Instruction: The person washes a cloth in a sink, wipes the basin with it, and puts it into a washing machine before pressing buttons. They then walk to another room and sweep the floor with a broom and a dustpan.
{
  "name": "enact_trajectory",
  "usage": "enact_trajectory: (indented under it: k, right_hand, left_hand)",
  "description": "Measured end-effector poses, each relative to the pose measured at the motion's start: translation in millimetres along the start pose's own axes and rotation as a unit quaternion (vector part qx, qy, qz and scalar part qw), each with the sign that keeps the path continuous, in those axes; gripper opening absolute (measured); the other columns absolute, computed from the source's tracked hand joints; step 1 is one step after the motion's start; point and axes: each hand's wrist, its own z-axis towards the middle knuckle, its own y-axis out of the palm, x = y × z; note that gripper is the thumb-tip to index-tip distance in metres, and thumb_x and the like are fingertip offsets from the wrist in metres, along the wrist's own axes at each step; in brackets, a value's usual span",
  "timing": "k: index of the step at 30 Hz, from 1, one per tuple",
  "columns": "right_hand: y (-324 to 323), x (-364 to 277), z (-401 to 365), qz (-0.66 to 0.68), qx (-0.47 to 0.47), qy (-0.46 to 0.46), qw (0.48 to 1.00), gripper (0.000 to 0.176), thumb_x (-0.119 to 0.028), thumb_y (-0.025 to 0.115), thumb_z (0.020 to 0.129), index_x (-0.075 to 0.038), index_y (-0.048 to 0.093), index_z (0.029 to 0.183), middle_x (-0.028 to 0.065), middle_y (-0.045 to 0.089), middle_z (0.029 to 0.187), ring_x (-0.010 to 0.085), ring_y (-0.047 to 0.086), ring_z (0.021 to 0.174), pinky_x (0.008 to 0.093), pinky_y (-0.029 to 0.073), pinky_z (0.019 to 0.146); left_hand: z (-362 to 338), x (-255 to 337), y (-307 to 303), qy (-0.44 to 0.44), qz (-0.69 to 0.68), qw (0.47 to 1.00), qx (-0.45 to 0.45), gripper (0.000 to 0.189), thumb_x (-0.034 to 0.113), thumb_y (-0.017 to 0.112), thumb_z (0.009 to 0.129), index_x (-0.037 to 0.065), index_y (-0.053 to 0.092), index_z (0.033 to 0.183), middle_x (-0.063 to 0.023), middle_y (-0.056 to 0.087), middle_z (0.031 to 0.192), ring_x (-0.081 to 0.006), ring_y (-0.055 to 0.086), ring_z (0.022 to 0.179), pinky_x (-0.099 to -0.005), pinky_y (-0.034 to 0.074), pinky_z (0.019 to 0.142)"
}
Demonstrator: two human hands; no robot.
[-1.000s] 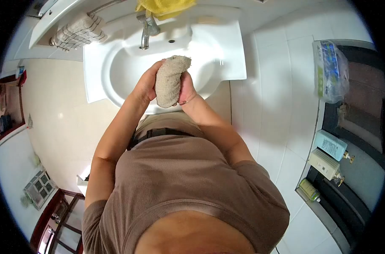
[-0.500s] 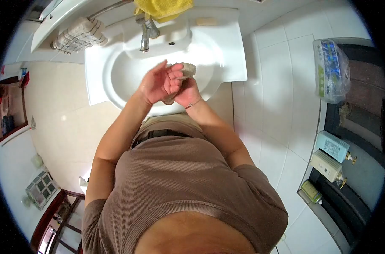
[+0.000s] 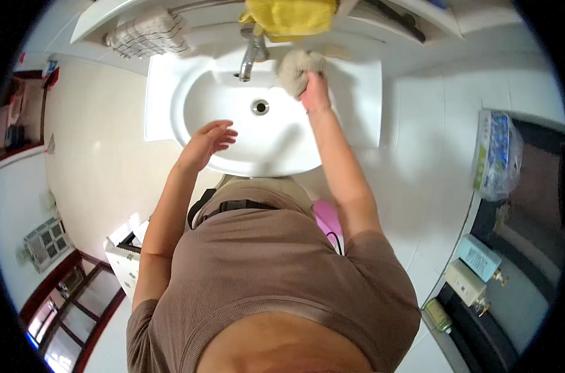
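Note:
My right hand grips a bunched greyish-beige cloth over the right back rim of the white washbasin, to the right of the chrome faucet. Part of the cloth hides my fingers. My left hand hovers above the basin's front left edge, its fingers apart and nothing in them. Between the hands the round drain shows in the bowl. A pale bar, perhaps soap, lies on the back ledge just behind the cloth.
A yellow cloth and a checked towel hang above the basin. At the right stand pump bottles and a plastic-wrapped pack. A pink object shows below my right arm.
My hands have parted from together over the bowl. The right has carried the cloth forward and right to the back rim; the left has moved back toward the front edge. The view has shifted.

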Motion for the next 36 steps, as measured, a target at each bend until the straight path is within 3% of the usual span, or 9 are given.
enact_trajectory:
  k: [3,6,8,19,21,23,26,33,36]
  right_hand:
    - [-11,21,96,-0.235,-0.032,-0.115,0.965,0.030,-0.013,0.052,0.080,0.000,0.055,0.107,0.0114,0.055,0.110,0.0252,0.056,0.097,0.0367,0.044,0.086]
    - [6,44,137,-0.629,-0.126,-0.235,0.730,0.029,-0.015,0.056,0.077,-0.005,0.059,0.103,0.0126,0.055,0.113,0.0302,0.053,0.101,0.0404,0.042,0.086]
    - [28,48,125,-0.834,-0.034,-0.314,0.452,0.032,-0.023,0.058,0.075,-0.009,0.060,0.104,0.0123,0.054,0.114,0.0339,0.048,0.106,0.0435,0.041,0.087]
    - [4,67,30,-0.853,-0.062,-0.227,0.467,0.030,-0.015,0.059,0.071,-0.002,0.061,0.098,0.0188,0.050,0.112,0.0383,0.041,0.107,0.0421,0.040,0.089]
    - [2,98,16,-0.715,-0.092,-0.343,0.602,0.021,-0.009,0.057,0.071,0.001,0.062,0.089,0.0212,0.054,0.104,0.0399,0.045,0.102,0.0430,0.043,0.083]
    - [18,132,-3,-0.564,-0.072,-0.111,0.815,0.023,-0.009,0.053,0.072,0.001,0.061,0.090,0.0238,0.054,0.106,0.0418,0.045,0.103,0.0430,0.041,0.084]
    - [63,174,-20,-0.499,-0.036,-0.077,0.862,0.027,-0.008,0.050,0.073,0.003,0.058,0.096,0.0251,0.052,0.110,0.0422,0.043,0.106,0.0450,0.035,0.091]
    - [143,168,51,-0.649,0.089,-0.391,0.646,0.029,-0.007,0.046,0.076,0.004,0.057,0.101,0.0256,0.048,0.115,0.0422,0.037,0.111,0.0482,0.024,0.099]
    - [148,151,72,-0.819,0.039,-0.224,0.527,0.023,-0.010,0.047,0.079,-0.003,0.059,0.097,0.0212,0.041,0.121,0.0419,0.033,0.116,0.0538,0.028,0.094]
  left_hand:
    - [-18,-39,-28,-0.042,-0.046,0.997,0.054,0.040,0.026,0.047,0.089,-0.002,0.046,0.117,-0.0141,0.059,0.102,-0.0201,0.056,0.091,-0.0307,0.045,0.080]
    - [-36,-73,-47,-0.081,-0.037,0.990,0.107,0.035,0.025,0.049,0.088,-0.001,0.049,0.113,-0.0120,0.059,0.097,-0.0183,0.056,0.086,-0.0289,0.045,0.077]
    - [-47,-86,-57,-0.106,-0.044,0.985,0.126,0.033,0.025,0.048,0.088,0.001,0.051,0.110,-0.0110,0.060,0.096,-0.0179,0.056,0.085,-0.0283,0.044,0.076]
    - [-70,-138,-117,-0.107,-0.139,0.967,0.186,0.036,0.028,0.050,0.085,0.001,0.051,0.109,-0.0114,0.060,0.096,-0.0187,0.056,0.085,-0.0301,0.044,0.076]
    - [-68,-143,-125,-0.113,-0.155,0.964,0.185,0.036,0.028,0.051,0.085,0.001,0.051,0.108,-0.0111,0.060,0.094,-0.0183,0.056,0.085,-0.0298,0.044,0.076]
    - [-64,-141,-131,-0.120,-0.161,0.963,0.180,0.035,0.028,0.051,0.085,0.001,0.052,0.107,-0.0105,0.060,0.093,-0.0179,0.056,0.085,-0.0294,0.044,0.076]
    - [-58,-132,-142,-0.118,-0.172,0.963,0.171,0.032,0.027,0.052,0.085,0.002,0.053,0.105,-0.0093,0.061,0.091,-0.0168,0.056,0.082,-0.0284,0.044,0.073]
    - [-58,-116,-173,-0.099,-0.192,0.962,0.169,0.030,0.026,0.054,0.085,0.002,0.054,0.104,-0.0081,0.061,0.088,-0.0161,0.057,0.079,-0.0271,0.044,0.071]
    - [-64,-118,-186,-0.103,-0.169,0.961,0.192,0.029,0.026,0.053,0.086,0.003,0.054,0.104,-0.0085,0.061,0.089,-0.0160,0.057,0.079,-0.0270,0.044,0.071]
